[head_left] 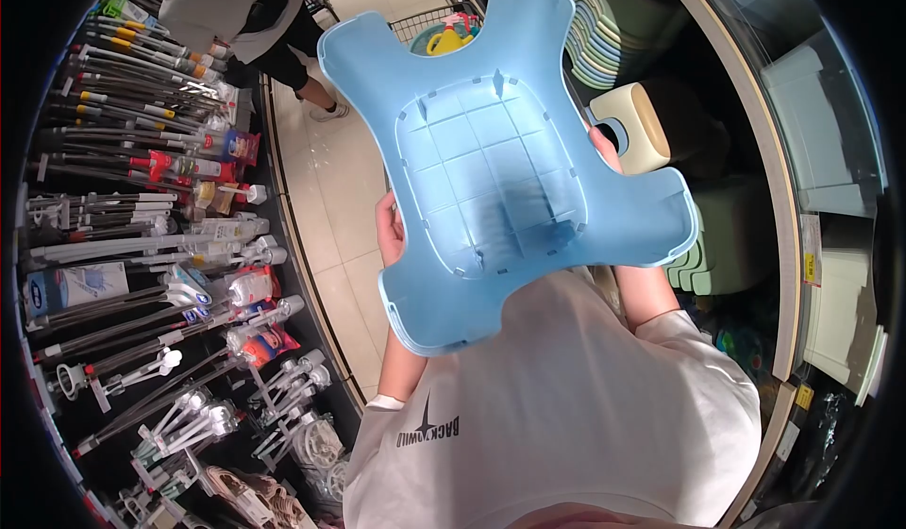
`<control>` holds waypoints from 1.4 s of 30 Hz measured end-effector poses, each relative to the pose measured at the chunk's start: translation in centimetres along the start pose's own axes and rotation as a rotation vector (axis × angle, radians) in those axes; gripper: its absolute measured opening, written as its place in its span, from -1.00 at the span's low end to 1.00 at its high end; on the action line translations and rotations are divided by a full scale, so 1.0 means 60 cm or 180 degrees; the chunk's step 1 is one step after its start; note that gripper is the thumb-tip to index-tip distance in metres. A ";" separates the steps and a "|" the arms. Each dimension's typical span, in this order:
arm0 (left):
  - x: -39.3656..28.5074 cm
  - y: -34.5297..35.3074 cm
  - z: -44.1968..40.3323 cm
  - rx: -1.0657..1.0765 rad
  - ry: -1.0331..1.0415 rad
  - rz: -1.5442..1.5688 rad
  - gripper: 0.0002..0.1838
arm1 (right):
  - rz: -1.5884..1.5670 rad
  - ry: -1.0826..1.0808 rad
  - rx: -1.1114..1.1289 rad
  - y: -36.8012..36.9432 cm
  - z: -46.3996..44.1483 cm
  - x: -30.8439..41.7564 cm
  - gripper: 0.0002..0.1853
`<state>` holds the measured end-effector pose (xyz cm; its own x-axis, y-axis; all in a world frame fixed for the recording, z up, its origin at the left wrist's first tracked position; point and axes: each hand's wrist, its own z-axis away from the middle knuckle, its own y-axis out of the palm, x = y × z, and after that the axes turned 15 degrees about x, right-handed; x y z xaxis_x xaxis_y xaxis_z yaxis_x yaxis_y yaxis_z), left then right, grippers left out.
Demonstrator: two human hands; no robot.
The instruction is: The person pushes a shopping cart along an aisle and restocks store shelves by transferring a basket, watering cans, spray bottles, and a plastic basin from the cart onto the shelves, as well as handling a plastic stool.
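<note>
A blue plastic stool (491,161) is held up in front of my chest, its ribbed underside facing me and its four legs pointing toward the camera. On its left edge is my left hand (389,230), fingers curled round the rim and partly hidden behind the plastic. My right hand (605,149) grips the opposite edge between two legs, with only part of the fingers showing. Beyond the stool's far legs, a yellow item (447,42) shows in a wire shopping cart (420,27).
Cleaning tools hang on a rack (151,246) at the left. Another person (231,10) stands in the aisle at the top left. Stacked stools (604,33) and a cream stool (634,128) fill the right shelf, beside its curved edge (776,151).
</note>
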<state>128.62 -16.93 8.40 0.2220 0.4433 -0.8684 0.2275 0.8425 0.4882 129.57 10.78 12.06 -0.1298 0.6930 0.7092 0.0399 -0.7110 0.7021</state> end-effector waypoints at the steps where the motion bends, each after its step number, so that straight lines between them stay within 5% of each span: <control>1: 0.000 0.004 0.003 -0.0065 0.0198 -0.0502 -0.41 | 0.0034 -0.0101 0.0274 -0.003 -0.006 -0.002 -0.28; 15: 0.041 -0.075 -0.062 -0.0938 0.2529 -0.3835 -0.41 | 0.1768 -0.0268 0.0755 0.005 0.002 0.000 -0.06; 17: 0.044 -0.079 -0.059 -0.0198 0.2829 -0.2947 -0.39 | 0.1898 -0.0314 0.0783 0.034 0.010 0.011 -0.06; 23: 0.026 -0.048 -0.031 0.0428 0.2665 -0.1960 -0.43 | 0.1562 -0.0314 0.0866 0.027 0.019 0.003 -0.05; 26: 0.029 -0.060 -0.037 0.0032 0.2778 -0.2711 -0.46 | 0.1795 -0.0309 0.0897 0.017 0.039 -0.008 -0.04; 30: 0.043 -0.058 -0.042 -0.0198 0.2934 -0.2477 -0.46 | 0.2102 -0.0298 0.0909 -0.009 0.043 -0.012 -0.04; 32: 0.034 -0.054 -0.019 0.0073 0.1624 -0.0833 -0.54 | 0.2253 -0.0296 0.0910 -0.021 0.040 -0.015 -0.03; 33: 0.011 -0.041 -0.013 0.0076 0.1623 -0.0834 -0.54 | 0.2327 -0.0297 0.0908 -0.031 0.040 -0.014 -0.03; 35: -0.043 -0.012 -0.004 0.0129 0.0542 0.0989 -0.48 | 0.2474 -0.0296 0.0901 -0.033 0.044 -0.025 -0.02; 39: -0.030 -0.033 -0.028 0.0093 0.0013 0.2339 -0.41 | 0.2774 -0.0289 0.0904 -0.069 0.011 -0.022 -0.02; 40: -0.019 -0.027 -0.026 0.0093 0.0011 0.2341 -0.41 | 0.2851 -0.0285 0.0902 -0.074 0.008 -0.024 -0.01; 42: 0.020 -0.019 -0.015 -0.0529 0.0689 0.0808 -0.39 | 0.2926 -0.0286 0.0891 -0.051 0.012 -0.011 -0.01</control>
<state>127.78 -17.05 6.72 0.0419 0.6840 -0.7282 0.0298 0.7277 0.6852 130.21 12.60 9.48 0.1459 -0.1056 0.9836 0.3242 -0.9343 -0.1484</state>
